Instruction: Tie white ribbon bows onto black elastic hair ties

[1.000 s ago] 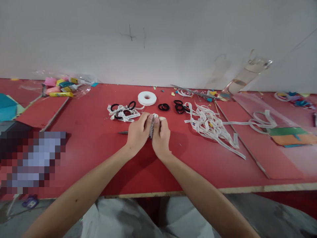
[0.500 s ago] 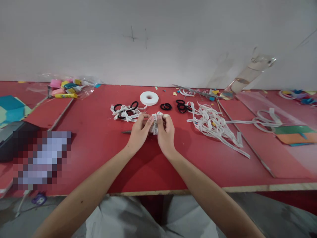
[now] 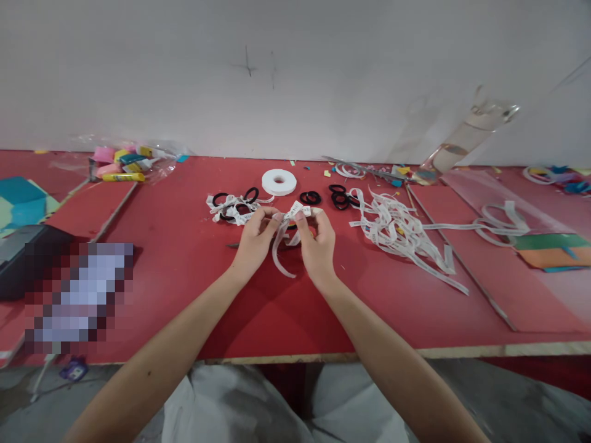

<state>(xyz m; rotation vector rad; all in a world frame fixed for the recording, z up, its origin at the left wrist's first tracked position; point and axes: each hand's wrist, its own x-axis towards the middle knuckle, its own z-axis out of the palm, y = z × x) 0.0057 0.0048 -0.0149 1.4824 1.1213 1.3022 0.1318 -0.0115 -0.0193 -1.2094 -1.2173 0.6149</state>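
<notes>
Between my hands is a white printed ribbon (image 3: 282, 251), bunched and looped at the top, one tail curling down toward the table. My left hand (image 3: 257, 239) pinches its left side between thumb and fingers. On the other side, my right hand (image 3: 317, 242) pinches a folded part of the same ribbon. Partly hidden behind the hands lie scissors (image 3: 233, 245), of which a dark tip shows. Just beyond my left hand sits a cluster of black hair ties with white ribbon bows (image 3: 235, 212). Plain black hair ties (image 3: 310, 197) lie beyond my right hand.
A white ribbon roll (image 3: 279, 183) lies near the wall. To the right are more black hair ties (image 3: 339, 200), a tangled ribbon pile (image 3: 397, 227) and a leaning clear bottle (image 3: 466, 138). A blurred-out device (image 3: 83, 295) and a bag of glue (image 3: 129, 161) are at left.
My hands have spread slightly apart, the right one moving rightward. The ribbon, bunched between the fingers before, now shows a folded top and a tail hanging down.
</notes>
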